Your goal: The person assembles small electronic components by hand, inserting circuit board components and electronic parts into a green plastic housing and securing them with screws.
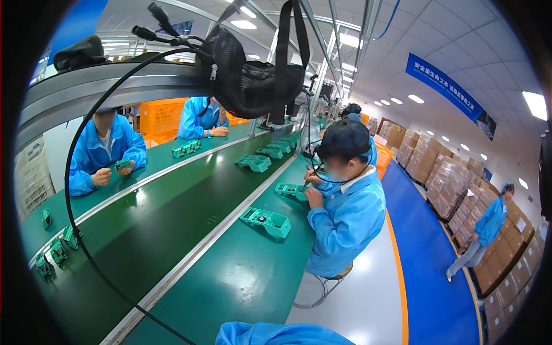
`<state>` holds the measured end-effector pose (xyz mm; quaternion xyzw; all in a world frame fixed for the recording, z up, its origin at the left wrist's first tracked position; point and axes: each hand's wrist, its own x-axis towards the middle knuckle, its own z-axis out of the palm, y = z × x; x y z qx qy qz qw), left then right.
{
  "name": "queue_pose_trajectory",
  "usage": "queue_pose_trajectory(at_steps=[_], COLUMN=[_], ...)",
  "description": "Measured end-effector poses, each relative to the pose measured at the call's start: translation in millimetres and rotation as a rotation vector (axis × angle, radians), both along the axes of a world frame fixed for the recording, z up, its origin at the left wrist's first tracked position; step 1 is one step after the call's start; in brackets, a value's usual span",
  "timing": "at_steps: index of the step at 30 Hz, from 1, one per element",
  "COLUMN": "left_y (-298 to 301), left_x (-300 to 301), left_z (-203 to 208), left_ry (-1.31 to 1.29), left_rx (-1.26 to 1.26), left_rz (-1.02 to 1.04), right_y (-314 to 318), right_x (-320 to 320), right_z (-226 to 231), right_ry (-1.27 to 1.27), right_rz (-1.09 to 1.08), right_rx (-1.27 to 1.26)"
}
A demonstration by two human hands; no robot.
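Neither of my hands shows; only a blue sleeve (pixel 276 333) of mine comes in at the lower edge. On the green bench beyond it lies a green plastic housing (pixel 279 225) with a round dark part in it. Farther along, a co-worker in a blue jacket bends over a second green housing (pixel 286 188), one hand on it and a thin tool in the other. Across the belt, another person at the left holds a small green part (pixel 123 165).
A dark green conveyor belt (pixel 144 230) runs between the benches, bearing several green housings (pixel 253 163). Small green assemblies (pixel 58 251) stand at the left. A black mesh bag (pixel 241 80) and a black cable (pixel 72 190) hang in front. Wrapped cartons (pixel 451 201) line the right.
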<state>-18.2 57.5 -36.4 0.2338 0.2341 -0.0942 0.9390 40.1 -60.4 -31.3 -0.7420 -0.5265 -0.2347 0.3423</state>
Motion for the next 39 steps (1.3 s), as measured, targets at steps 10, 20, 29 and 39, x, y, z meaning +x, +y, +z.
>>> queue_pose_trajectory(at_steps=[10,20,29,39], left_y=[0.5,-10.4,-15.6,-38.3], left_x=[-5.9,-3.0,-5.6,-0.5], left_z=[-10.2,-8.0,15.8,4.3], left_ry=[-0.033,0.015,-0.125,-0.079], left_rx=[-0.153,-0.142,0.170,-0.116], left_rz=[-0.045,-0.082,-0.085,-0.031], right_y=[-12.7,-17.1,-28.3,-49.3], right_x=[-3.7,1.7,16.8,10.9], right_z=[-9.4,-6.1,4.9,29.9], right_ry=[0.290,0.371,0.287,0.469], right_rz=[-0.004,-0.033,0.039,0.066], right_rx=[-0.025,0.102,0.189,0.065])
